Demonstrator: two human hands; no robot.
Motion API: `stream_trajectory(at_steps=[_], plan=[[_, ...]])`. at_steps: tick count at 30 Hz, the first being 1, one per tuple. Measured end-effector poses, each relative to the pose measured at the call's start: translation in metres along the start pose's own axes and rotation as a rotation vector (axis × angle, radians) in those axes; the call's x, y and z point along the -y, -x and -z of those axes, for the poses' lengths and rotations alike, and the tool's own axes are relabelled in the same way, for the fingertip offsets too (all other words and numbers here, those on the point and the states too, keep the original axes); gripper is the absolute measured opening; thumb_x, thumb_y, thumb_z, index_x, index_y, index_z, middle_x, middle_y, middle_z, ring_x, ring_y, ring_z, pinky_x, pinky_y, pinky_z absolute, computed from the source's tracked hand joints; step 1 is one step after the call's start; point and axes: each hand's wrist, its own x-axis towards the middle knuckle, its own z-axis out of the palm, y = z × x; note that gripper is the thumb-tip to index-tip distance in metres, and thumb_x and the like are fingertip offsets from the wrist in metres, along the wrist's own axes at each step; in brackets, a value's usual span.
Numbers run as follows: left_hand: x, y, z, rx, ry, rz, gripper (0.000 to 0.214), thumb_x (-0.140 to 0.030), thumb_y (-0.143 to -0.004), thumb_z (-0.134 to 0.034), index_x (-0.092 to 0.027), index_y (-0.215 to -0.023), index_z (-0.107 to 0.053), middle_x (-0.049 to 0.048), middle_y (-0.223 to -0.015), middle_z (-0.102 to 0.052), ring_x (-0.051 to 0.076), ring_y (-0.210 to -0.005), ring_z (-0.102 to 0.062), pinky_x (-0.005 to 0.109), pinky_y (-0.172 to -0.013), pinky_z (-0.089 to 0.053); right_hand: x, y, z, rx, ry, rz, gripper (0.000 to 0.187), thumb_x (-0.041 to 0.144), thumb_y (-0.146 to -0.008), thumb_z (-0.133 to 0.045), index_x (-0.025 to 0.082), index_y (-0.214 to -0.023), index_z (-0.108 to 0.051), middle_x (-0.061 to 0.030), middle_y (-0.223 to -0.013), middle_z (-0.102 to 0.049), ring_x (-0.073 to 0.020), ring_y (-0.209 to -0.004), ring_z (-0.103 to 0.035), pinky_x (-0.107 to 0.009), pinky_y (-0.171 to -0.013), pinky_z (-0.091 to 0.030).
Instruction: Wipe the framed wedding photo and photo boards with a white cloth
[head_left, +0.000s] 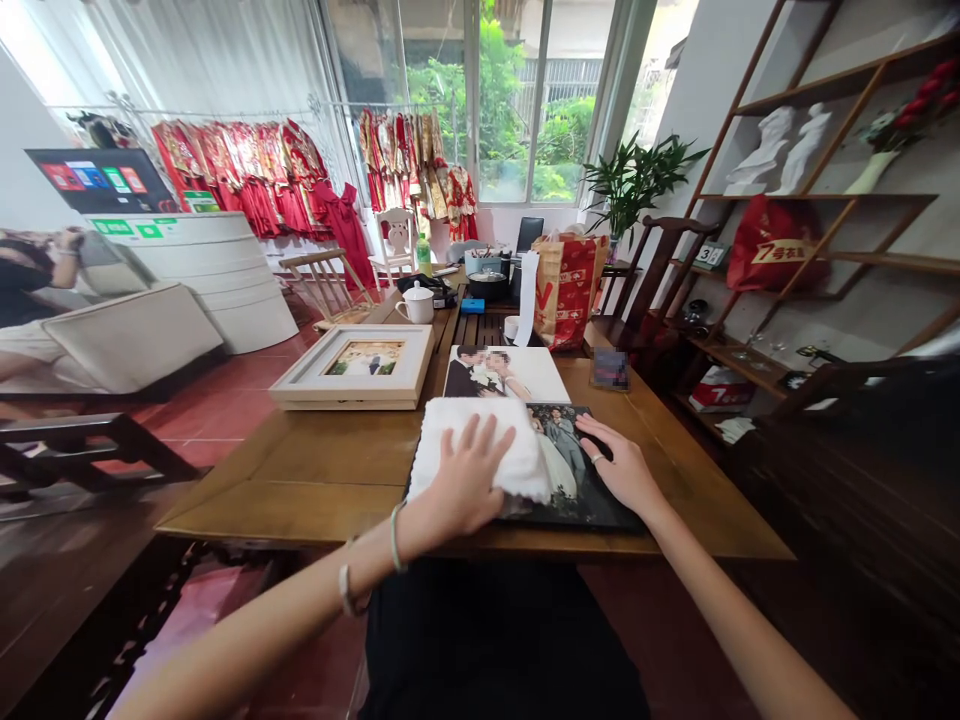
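My left hand (469, 475) lies flat with spread fingers on a folded white towel (435, 440). Under the towel is a dark wedding photo panel (592, 495), which shows a couple in a pale gown and a grey suit. The towel hides the panel's left part. On the panel's right side rests my right hand (619, 465), fingers stretched out, a ring on one of them. Just beyond, a lighter wedding photo panel (544, 372) lies face up, its near edge against the towel and the dark panel.
A white-framed picture box (300, 393) sits at the left of the wooden table (300, 490). Farther back stand a lidded white cup (417, 302), a red paper bag (574, 290) and a blue box (472, 306). A small dark card (610, 369) lies at the right.
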Motion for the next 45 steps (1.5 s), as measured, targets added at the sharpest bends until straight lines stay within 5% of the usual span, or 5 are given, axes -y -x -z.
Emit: stream_trajectory(at_steps=[7,23,27,38,45], plan=[[-0.040,0.080,0.014,0.198,0.061,-0.072,0.098,-0.016,-0.061,-0.054,-0.029,-0.149,-0.011,0.0055,-0.156,-0.002,0.036,-0.141,0.001,0.064,-0.108,-0.007,-0.004,-0.004,0.006,0.012,-0.014,0.002,0.032,0.031,-0.084,-0.053,0.020,-0.110,-0.068,-0.0086,-0.124,-0.064,-0.0251,-0.122,-0.053,-0.046,-0.108,-0.037],[0.063,-0.039,0.017,-0.067,-0.060,-0.002,0.067,-0.026,-0.081,-0.046,-0.025,-0.145,-0.027,0.0099,-0.151,-0.027,0.034,-0.137,-0.021,0.061,-0.102,-0.024,0.006,-0.004,-0.001,0.013,-0.002,0.013,0.033,0.032,-0.084,-0.054,0.020,-0.111,-0.067,-0.0094,-0.124,-0.063,-0.0258,-0.123,-0.053,-0.048,-0.108,-0.037],[0.055,-0.024,0.017,-0.043,-0.044,-0.021,0.072,-0.019,-0.077,-0.045,-0.027,-0.146,-0.024,0.0075,-0.153,-0.020,0.032,-0.140,-0.015,0.060,-0.105,-0.019,0.006,-0.005,0.002,0.007,-0.006,0.015,0.032,0.032,-0.084,-0.054,0.022,-0.111,-0.068,-0.0083,-0.124,-0.064,-0.0254,-0.122,-0.053,-0.048,-0.107,-0.038],[0.001,0.094,0.017,0.145,0.036,-0.046,0.106,-0.010,-0.048,-0.045,-0.033,-0.147,-0.016,-0.0012,-0.156,-0.001,0.031,-0.142,0.000,0.061,-0.109,-0.008,0.006,-0.002,-0.002,0.003,-0.016,0.003,0.032,0.032,-0.083,-0.055,0.022,-0.110,-0.068,-0.0080,-0.124,-0.064,-0.0251,-0.122,-0.054,-0.047,-0.108,-0.037],[0.026,0.048,0.024,0.078,0.007,-0.051,0.087,-0.015,-0.064,-0.048,-0.032,-0.146,-0.022,0.0017,-0.155,-0.015,0.031,-0.141,-0.010,0.064,-0.107,-0.008,0.009,-0.002,-0.003,-0.001,-0.010,0.015,0.032,0.032,-0.083,-0.054,0.022,-0.110,-0.068,-0.0084,-0.123,-0.065,-0.0255,-0.121,-0.054,-0.048,-0.107,-0.038]])
